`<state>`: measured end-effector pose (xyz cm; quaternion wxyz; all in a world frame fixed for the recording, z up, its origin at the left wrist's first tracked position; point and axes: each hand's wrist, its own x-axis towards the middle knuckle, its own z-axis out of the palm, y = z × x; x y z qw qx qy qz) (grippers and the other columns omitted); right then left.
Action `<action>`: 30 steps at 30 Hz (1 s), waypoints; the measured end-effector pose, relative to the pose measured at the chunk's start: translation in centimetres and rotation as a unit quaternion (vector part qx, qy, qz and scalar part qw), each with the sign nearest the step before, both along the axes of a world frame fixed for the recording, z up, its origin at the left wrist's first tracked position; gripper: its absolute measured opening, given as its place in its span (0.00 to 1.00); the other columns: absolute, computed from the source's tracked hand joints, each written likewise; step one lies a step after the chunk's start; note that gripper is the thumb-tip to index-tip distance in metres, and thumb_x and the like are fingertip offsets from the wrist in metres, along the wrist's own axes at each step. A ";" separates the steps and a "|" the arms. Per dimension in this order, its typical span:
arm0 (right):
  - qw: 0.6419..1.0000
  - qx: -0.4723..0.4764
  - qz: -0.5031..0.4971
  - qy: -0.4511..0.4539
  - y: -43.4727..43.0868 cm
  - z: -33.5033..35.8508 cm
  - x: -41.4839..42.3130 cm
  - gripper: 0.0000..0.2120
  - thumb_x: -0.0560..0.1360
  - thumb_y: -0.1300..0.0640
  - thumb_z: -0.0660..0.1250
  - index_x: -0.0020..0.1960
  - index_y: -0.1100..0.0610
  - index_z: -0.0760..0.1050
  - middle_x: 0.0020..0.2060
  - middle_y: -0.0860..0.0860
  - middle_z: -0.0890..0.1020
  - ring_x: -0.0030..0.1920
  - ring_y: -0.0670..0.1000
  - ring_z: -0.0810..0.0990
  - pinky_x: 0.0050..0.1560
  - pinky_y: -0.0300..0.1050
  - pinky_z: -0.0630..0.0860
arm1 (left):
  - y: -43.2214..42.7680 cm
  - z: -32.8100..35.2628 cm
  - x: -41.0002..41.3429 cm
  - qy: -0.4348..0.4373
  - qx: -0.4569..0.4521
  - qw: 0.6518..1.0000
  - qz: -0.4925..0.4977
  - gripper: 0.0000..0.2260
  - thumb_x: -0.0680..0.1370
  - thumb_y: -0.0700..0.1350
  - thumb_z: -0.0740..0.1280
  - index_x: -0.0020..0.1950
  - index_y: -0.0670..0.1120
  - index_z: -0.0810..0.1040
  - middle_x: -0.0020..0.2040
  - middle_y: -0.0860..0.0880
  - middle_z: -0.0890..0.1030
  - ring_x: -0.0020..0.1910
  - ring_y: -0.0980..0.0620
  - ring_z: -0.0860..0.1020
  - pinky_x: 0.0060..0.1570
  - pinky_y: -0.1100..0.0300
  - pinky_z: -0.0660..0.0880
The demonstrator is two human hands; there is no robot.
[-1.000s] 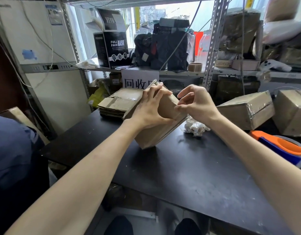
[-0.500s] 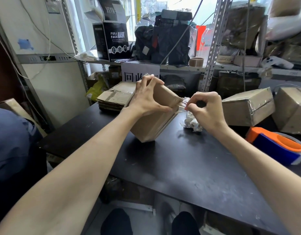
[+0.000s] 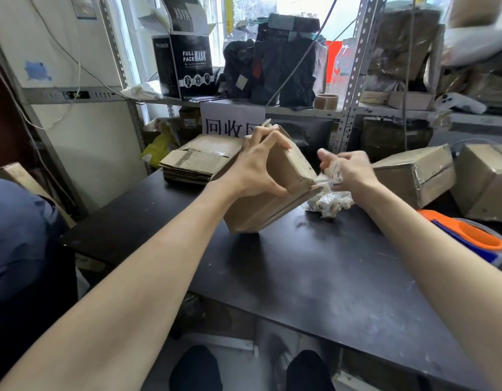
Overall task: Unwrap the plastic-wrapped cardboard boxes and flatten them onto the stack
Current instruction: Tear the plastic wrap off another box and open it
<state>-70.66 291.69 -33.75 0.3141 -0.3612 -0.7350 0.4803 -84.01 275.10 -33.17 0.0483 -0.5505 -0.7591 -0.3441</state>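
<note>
My left hand (image 3: 256, 167) grips a small cardboard box (image 3: 268, 206), tilted on one corner on the black table (image 3: 314, 277). My right hand (image 3: 347, 172) pinches a strip of clear plastic wrap (image 3: 327, 176) that stretches off the box's right corner. A stack of flattened boxes (image 3: 199, 162) lies behind the box at the table's back left. A crumpled wad of plastic (image 3: 330, 203) sits just right of the box. Two plastic-wrapped boxes, a nearer one (image 3: 413, 173) and a farther one (image 3: 484, 182), stand at the back right.
An orange and blue tape dispenser (image 3: 470, 235) lies at the table's right edge. Metal shelving (image 3: 354, 80) crammed with bags and boxes rises behind the table. A person in blue (image 3: 21, 244) is at the left.
My right hand has pulled away from the box to the right, drawing the plastic strip off its corner. My left hand keeps holding the tilted box.
</note>
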 end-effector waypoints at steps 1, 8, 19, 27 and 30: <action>0.999 -0.021 0.033 -0.024 0.0 -0.3 0.0 0.15 0.70 0.50 0.77 0.42 0.63 0.83 0.33 0.56 0.83 0.32 0.52 0.80 0.32 0.45 0.78 | -0.1 0.0 0.0 -0.004 0.002 1.000 -0.011 0.37 0.60 0.46 0.84 0.65 0.53 0.72 0.70 0.53 0.61 0.71 0.50 0.59 0.66 0.59 0.57; 0.999 0.015 0.001 -0.045 -0.1 -1.3 0.8 0.07 0.70 0.73 0.71 0.38 0.62 0.82 0.27 0.54 0.82 0.28 0.49 0.83 0.32 0.41 0.80 | 0.0 0.0 0.1 0.000 0.007 1.000 -0.020 0.38 0.59 0.46 0.85 0.65 0.54 0.72 0.70 0.53 0.62 0.69 0.52 0.60 0.65 0.60 0.58; 0.990 -0.080 -0.113 -0.001 -0.8 -1.8 -1.1 0.05 0.72 0.71 0.68 0.44 0.66 0.81 0.32 0.59 0.81 0.22 0.50 0.80 0.31 0.38 0.80 | -0.5 -0.1 0.0 -0.003 0.026 1.000 -0.009 0.38 0.59 0.47 0.85 0.65 0.53 0.73 0.72 0.53 0.62 0.69 0.53 0.58 0.64 0.58 0.59; 0.977 -0.167 -0.098 0.088 -1.3 -2.6 -1.6 0.11 0.71 0.72 0.65 0.33 0.61 0.79 0.30 0.57 0.82 0.33 0.56 0.84 0.48 0.49 0.83 | -0.7 -0.1 -1.3 -0.009 0.037 0.999 0.022 0.38 0.59 0.47 0.85 0.65 0.53 0.73 0.73 0.52 0.64 0.71 0.49 0.60 0.64 0.58 0.58; 0.981 -0.139 -0.076 0.111 -1.8 -2.6 -2.1 0.15 0.70 0.74 0.63 0.32 0.58 0.80 0.33 0.56 0.82 0.34 0.56 0.84 0.47 0.48 0.83 | -1.5 -0.2 -2.1 -0.012 0.046 0.998 0.042 0.38 0.59 0.48 0.85 0.65 0.52 0.73 0.72 0.51 0.66 0.71 0.46 0.62 0.63 0.58 0.59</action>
